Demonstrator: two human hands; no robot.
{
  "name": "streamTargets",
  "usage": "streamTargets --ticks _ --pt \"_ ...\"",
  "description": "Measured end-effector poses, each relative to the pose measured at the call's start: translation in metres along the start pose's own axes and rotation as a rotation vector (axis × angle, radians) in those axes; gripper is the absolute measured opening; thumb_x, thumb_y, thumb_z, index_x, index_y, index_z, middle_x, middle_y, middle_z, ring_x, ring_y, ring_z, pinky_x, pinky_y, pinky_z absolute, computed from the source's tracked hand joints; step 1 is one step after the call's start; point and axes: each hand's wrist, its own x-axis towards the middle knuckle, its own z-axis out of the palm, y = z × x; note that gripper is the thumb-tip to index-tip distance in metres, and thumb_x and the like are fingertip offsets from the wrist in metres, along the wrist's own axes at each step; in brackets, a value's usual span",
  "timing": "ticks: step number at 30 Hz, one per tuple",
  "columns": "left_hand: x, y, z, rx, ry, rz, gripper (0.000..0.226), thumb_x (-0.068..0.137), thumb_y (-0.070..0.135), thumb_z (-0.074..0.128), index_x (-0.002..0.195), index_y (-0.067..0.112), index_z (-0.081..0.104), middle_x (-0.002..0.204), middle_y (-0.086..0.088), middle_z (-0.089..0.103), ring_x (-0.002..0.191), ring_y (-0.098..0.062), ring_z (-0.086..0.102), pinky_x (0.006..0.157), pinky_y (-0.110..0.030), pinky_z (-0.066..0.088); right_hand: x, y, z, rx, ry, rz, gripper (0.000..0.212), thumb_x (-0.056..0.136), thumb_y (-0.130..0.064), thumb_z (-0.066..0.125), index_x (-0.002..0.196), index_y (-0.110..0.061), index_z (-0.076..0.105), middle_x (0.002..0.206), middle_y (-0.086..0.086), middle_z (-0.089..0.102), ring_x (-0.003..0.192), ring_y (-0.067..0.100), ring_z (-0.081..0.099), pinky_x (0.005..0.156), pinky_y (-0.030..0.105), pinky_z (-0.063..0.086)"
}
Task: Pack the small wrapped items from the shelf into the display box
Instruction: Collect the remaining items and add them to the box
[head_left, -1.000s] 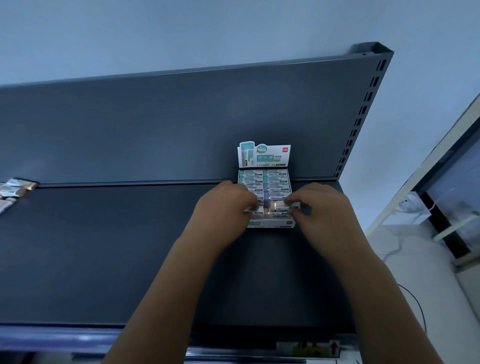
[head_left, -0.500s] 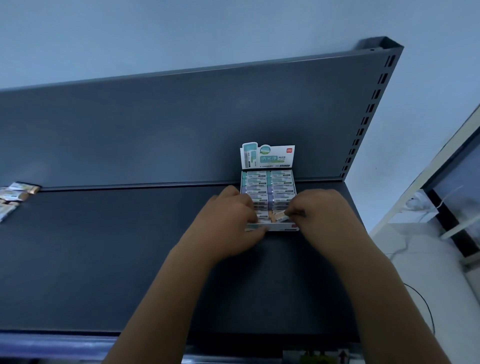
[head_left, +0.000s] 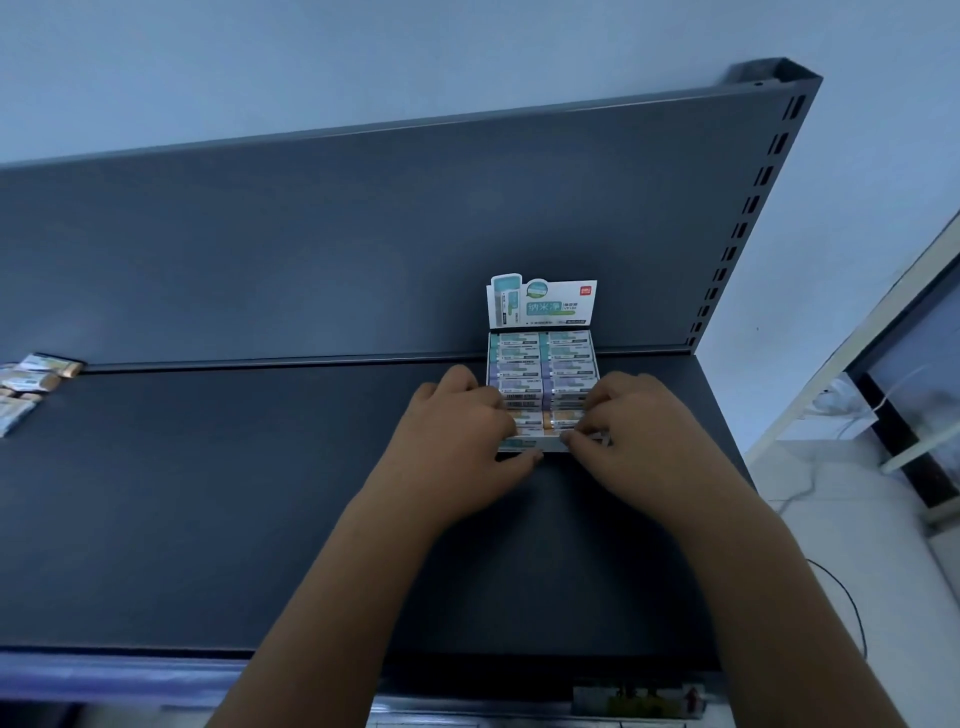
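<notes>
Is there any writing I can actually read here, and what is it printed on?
"纳米净": on the upright header card of the display box.
Red logo in the card's corner and the small print beside it: too small to read.
Labels on the wrapped items in the box: too small.
Loose wrapped items at the left: blurred.
Label strip on the shelf's front edge: blurred.

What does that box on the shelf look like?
The box is small white card, open-topped, with an upright teal-printed header flap at the back. Two columns of wrapped items lie in it. It stands on the dark shelf against the back panel, near the right end. Left hand and right hand hold its front end.
</notes>
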Motion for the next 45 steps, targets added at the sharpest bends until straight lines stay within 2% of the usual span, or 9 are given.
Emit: streamTargets --ticks 5,8,13,16,21,26,33,39,45 --pt "-0.001 0.001 0.002 0.018 0.014 -0.009 0.072 0.08 0.073 0.018 0.099 0.029 0.073 0.093 0.015 0.061 0.102 -0.014 0.041 0.085 -0.035 0.04 -0.001 -0.001 0.001 -0.08 -0.032 0.008 0.04 0.091 -0.054 0.051 0.09 -0.024 0.078 0.09 -0.009 0.06 0.09 0.015 0.045 0.081 0.032 0.045" --pt "-0.005 0.003 0.005 -0.015 0.071 -0.024 0.068 0.081 0.072 0.027 0.097 0.026 0.075 0.097 0.013 0.061 0.109 -0.017 0.042 0.089 -0.036 0.041 -0.004 -0.004 0.001 -0.116 -0.011 0.016 0.048 0.089 -0.06 0.041 0.092 -0.027 0.075 0.089 -0.012 0.063 0.088 0.014 0.046 0.078 0.036 0.047" --pt "-0.017 0.003 -0.001 -0.108 0.225 -0.115 0.053 0.085 0.064 0.043 0.109 0.026 0.072 0.104 0.012 0.062 0.111 -0.019 0.045 0.089 -0.039 0.046 -0.012 -0.013 0.006 0.014 0.262 -0.012 0.034 0.092 -0.048 0.051 0.102 -0.024 0.073 0.097 -0.008 0.069 0.089 0.02 0.053 0.077 0.042 0.048" --pt "-0.027 -0.006 -0.009 -0.128 0.286 -0.206 0.055 0.088 0.063 0.046 0.122 0.025 0.066 0.114 0.008 0.064 0.116 -0.021 0.047 0.092 -0.043 0.05 -0.01 -0.023 0.007 0.057 0.326 -0.037 0.035 0.093 -0.046 0.051 0.102 -0.02 0.072 0.101 -0.004 0.069 0.093 0.023 0.055 0.081 0.044 0.047" --pt "-0.049 -0.025 -0.017 -0.042 0.277 -0.362 0.067 0.09 0.067 0.038 0.13 0.02 0.062 0.126 0.002 0.064 0.124 -0.026 0.049 0.097 -0.046 0.049 -0.007 -0.063 0.015 0.192 0.306 -0.131 0.044 0.094 -0.047 0.053 0.117 -0.013 0.067 0.115 0.001 0.067 0.109 0.021 0.056 0.095 0.037 0.047" --pt "-0.069 -0.05 -0.021 -0.03 0.229 -0.387 0.075 0.089 0.07 0.033 0.138 0.018 0.056 0.132 0.001 0.061 0.127 -0.024 0.049 0.101 -0.044 0.045 -0.005 -0.106 0.022 0.157 0.193 -0.133 0.063 0.095 -0.056 0.045 0.138 -0.011 0.053 0.131 0.002 0.059 0.122 0.019 0.052 0.103 0.032 0.044" --pt "-0.095 -0.104 -0.024 -0.073 0.256 -0.327 0.074 0.088 0.068 0.032 0.141 0.02 0.052 0.136 0.002 0.059 0.128 -0.023 0.05 0.102 -0.044 0.046 0.014 -0.162 0.044 0.086 0.186 -0.031 0.068 0.095 -0.061 0.039 0.137 -0.01 0.053 0.13 0.002 0.058 0.121 0.021 0.051 0.1 0.035 0.047" --pt "-0.146 -0.197 -0.016 -0.074 0.257 -0.276 0.068 0.09 0.066 0.04 0.132 0.017 0.061 0.124 0.0 0.065 0.116 -0.025 0.058 0.094 -0.044 0.051 0.027 -0.248 0.086 0.088 0.188 0.095 0.064 0.096 -0.059 0.045 0.137 -0.011 0.053 0.134 0.002 0.056 0.126 0.02 0.047 0.104 0.033 0.042" --pt "-0.2 -0.28 -0.018 -0.096 0.261 -0.287 0.065 0.09 0.065 0.042 0.129 0.018 0.062 0.121 0.001 0.065 0.114 -0.025 0.057 0.092 -0.041 0.05 0.03 -0.335 0.116 0.082 0.138 0.133 0.065 0.097 -0.058 0.042 0.143 -0.012 0.048 0.14 0.001 0.052 0.131 0.019 0.043 0.106 0.031 0.04"
